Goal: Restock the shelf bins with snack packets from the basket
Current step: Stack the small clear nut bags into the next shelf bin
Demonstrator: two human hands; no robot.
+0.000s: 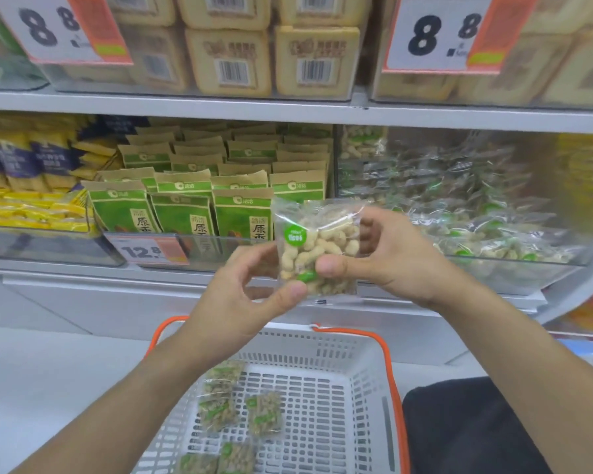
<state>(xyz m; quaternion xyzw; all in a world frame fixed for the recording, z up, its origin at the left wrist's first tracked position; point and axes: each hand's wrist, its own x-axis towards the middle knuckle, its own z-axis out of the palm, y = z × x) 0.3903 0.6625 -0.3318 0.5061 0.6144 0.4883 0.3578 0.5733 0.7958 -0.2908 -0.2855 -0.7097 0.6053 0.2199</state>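
Both hands hold one clear peanut packet (pixel 317 246) with a round green label, upright in front of the shelf edge. My left hand (pixel 243 295) pinches its lower left corner between thumb and fingers. My right hand (pixel 387 254) grips its right side, thumb across the front. Directly below stands a white plastic basket (pixel 363 388) with orange handles, holding several more peanut packets (pixel 264 413) at its left. The clear shelf bin (pixel 514 268) to the right holds a heap of the same packets.
A middle bin holds upright green and brown paper snack bags (pixel 182 213), with a 12.8 price tag on its front. Yellow and purple packets (pixel 31 186) fill the left bin. The upper shelf carries tan boxes behind 8.8 price cards. A dark object (pixel 466 429) sits beside the basket.
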